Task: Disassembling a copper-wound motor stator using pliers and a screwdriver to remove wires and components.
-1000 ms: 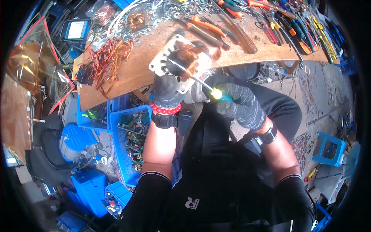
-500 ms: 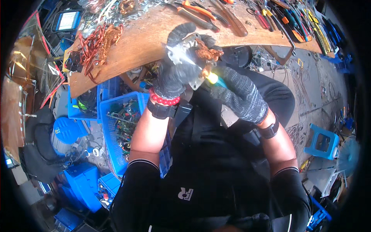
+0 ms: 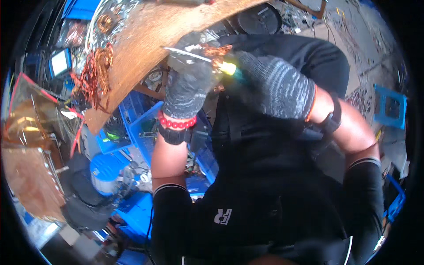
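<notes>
Both of my hands wear grey knitted gloves. My left hand [image 3: 187, 84] is closed around a metal part with copper windings [image 3: 215, 50], much of it hidden by the glove and blurred. My right hand [image 3: 282, 88] grips a screwdriver by its green handle with a bright yellow collar [image 3: 228, 68]. Its thin shaft [image 3: 187, 54] crosses in front of my left hand and points left, beside the copper. The right fingertips are smeared by motion. Both hands are just off the near edge of the wooden table [image 3: 145, 31], above my lap.
Reddish copper wire [image 3: 95, 75] lies in a tangle on the table's left end. Blue crates [image 3: 145, 126] stand below it, beside a blue-topped stool [image 3: 106, 170]. A light-blue stool [image 3: 392, 106] stands at right. Cables [image 3: 371, 53] litter the floor.
The view has swung, so the table tools are out of sight. The metal plate has turned from view within my left hand. The screwdriver's shaft now shows across that hand.
</notes>
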A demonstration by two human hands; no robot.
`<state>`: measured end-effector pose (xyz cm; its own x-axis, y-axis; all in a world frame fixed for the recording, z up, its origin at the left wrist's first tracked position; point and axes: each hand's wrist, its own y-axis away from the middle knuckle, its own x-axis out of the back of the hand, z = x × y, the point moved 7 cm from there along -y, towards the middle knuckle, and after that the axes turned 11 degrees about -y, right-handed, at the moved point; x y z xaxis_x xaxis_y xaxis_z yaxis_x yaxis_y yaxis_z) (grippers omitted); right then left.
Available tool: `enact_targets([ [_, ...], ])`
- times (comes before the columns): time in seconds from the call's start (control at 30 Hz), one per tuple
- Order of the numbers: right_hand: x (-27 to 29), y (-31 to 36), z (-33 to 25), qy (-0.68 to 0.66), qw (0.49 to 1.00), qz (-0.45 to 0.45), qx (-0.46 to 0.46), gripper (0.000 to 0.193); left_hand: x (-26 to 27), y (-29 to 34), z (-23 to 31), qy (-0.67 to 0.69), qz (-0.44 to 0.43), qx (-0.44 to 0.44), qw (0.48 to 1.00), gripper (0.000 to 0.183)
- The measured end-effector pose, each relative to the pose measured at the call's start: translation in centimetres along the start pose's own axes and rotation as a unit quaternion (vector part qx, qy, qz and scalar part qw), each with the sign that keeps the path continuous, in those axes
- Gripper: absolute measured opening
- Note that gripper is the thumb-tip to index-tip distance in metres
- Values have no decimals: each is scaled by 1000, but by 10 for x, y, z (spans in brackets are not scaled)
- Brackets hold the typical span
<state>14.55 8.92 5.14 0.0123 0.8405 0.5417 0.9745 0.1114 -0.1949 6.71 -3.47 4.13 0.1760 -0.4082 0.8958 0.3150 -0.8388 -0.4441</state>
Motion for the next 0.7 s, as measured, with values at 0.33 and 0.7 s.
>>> enact_targets([
  [0.33,-8,1,-2,106,987,-109,55,34,-37,38,-21,518,41,294,802,36],
  [0.7,7,-11,7,-59,987,-131,68,45,-25,23,-14,124,-108,128,978,60],
])
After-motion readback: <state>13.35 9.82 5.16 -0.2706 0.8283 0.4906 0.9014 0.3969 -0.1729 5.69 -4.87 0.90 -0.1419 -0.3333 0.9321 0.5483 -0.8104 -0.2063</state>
